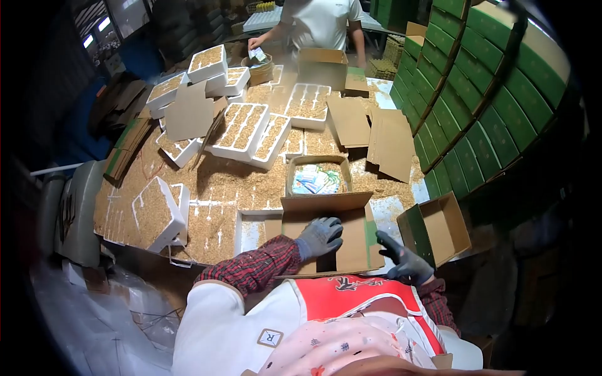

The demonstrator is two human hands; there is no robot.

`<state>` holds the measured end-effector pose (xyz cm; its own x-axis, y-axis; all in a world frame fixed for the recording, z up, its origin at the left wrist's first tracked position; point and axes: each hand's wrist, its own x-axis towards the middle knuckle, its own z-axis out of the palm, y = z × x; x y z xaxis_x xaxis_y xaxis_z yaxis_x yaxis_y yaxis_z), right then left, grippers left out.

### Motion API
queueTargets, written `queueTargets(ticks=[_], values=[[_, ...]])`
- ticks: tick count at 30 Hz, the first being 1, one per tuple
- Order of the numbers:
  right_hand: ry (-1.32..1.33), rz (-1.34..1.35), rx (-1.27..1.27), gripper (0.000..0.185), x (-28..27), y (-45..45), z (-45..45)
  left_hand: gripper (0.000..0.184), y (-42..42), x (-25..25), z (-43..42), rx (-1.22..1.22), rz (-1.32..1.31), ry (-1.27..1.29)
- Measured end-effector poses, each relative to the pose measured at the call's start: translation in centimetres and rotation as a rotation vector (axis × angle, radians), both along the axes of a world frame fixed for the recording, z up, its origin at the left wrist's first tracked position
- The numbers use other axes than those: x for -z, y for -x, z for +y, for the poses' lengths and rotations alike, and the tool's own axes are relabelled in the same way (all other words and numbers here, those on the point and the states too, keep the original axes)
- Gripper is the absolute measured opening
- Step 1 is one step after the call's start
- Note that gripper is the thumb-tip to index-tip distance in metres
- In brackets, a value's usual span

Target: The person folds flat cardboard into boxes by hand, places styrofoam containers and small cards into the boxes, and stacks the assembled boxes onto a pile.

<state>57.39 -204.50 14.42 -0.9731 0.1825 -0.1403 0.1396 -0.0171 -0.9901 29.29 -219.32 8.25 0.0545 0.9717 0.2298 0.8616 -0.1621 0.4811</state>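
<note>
Directly in front of me is an open cardboard box (354,247) with a green strip along its right side and its far flap (326,202) raised. My left hand (320,237), in a grey glove, rests inside it on the cardboard, fingers laid out and slightly bent, with no object visible in them. Just off the box's right edge, my right hand (406,260), also gloved, has thumb and fingers apart and holds nothing. Beyond the raised flap, a small carton (347,168) contains several white, blue and green packets (316,180).
Another open green-sided carton (446,229) stands at right, below tall stacks of green boxes (486,94). White foam trays (241,128) of wood shavings crowd the left and middle. Flat cardboard sheets (392,141) lie farther back. Across the table, a person (323,25) holds a packet.
</note>
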Motion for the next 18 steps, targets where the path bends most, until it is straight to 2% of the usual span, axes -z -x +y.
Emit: queueTargets(ticks=[2, 3, 4, 6, 7, 8, 9, 10, 11, 12, 13, 14, 15, 16, 18], values=[[-0.267, -0.091, 0.118, 0.111, 1.3, 1.3, -2.4, 0.037, -0.7, 1.3, -0.4, -0.037, -0.021, 0.132], [0.195, -0.042, 0.431, 0.106, 3.4, 2.6, -3.2, 0.040, 0.7, 3.2, 0.4, 0.026, -0.481, 0.266], [-0.050, -0.075, 0.561, 0.093, 6.5, 3.5, -2.0, 0.043, 2.3, 4.6, 1.9, 0.081, -0.951, 0.382], [-0.235, -0.248, 0.676, 0.085, 9.3, 4.7, -1.9, 0.039, 4.6, -2.8, -0.8, -0.030, -1.429, 0.420], [-0.156, -0.219, 0.670, 0.084, 11.0, 4.8, -1.7, 0.042, 4.7, -3.3, -3.1, 0.026, -1.077, 0.234], [-0.042, -0.203, 0.679, 0.082, 9.9, 5.2, -2.3, 0.046, 4.5, -3.2, -5.6, 0.068, -0.716, 0.055], [0.068, -0.179, 0.676, 0.077, 10.0, 5.5, -2.1, 0.060, 5.0, -3.3, -8.4, 0.198, -0.090, -0.073], [0.187, -0.164, 0.664, 0.071, 10.5, 5.5, -2.1, 0.069, 6.2, -1.8, -10.8, 0.415, 0.105, -0.038], [0.111, -0.068, 0.512, 0.062, 13.0, 5.1, -0.3, 0.072, 7.4, -0.9, -11.7, 0.502, 0.222, -0.080], [0.676, 0.022, 0.417, 0.058, 11.9, 6.2, -1.0, 0.074, 9.3, -0.3, -12.6, 0.570, 0.337, -0.105], [0.643, 0.135, 0.328, 0.058, 8.1, 7.3, -1.0, 0.077, 10.8, 0.1, -12.0, 0.460, 0.310, -0.189], [0.616, 0.253, 0.239, 0.059, 4.4, 8.4, -1.1, 0.069, 11.5, -3.2, -12.4, 0.203, 0.044, -0.157], [0.597, 0.370, 0.153, 0.060, 0.6, 9.5, -1.0, 0.057, 11.9, -2.4, -12.0, -0.165, -0.421, -0.240], [0.618, 0.470, 0.096, 0.057, -3.4, 11.2, -2.4, 0.053, 12.2, -0.5, -11.6, -0.452, -0.802, -0.327], [-0.121, 0.245, 0.246, 0.050, -2.3, 12.7, -0.4, 0.047, 11.4, 8.5, -9.9, -0.795, -1.336, -0.258]])
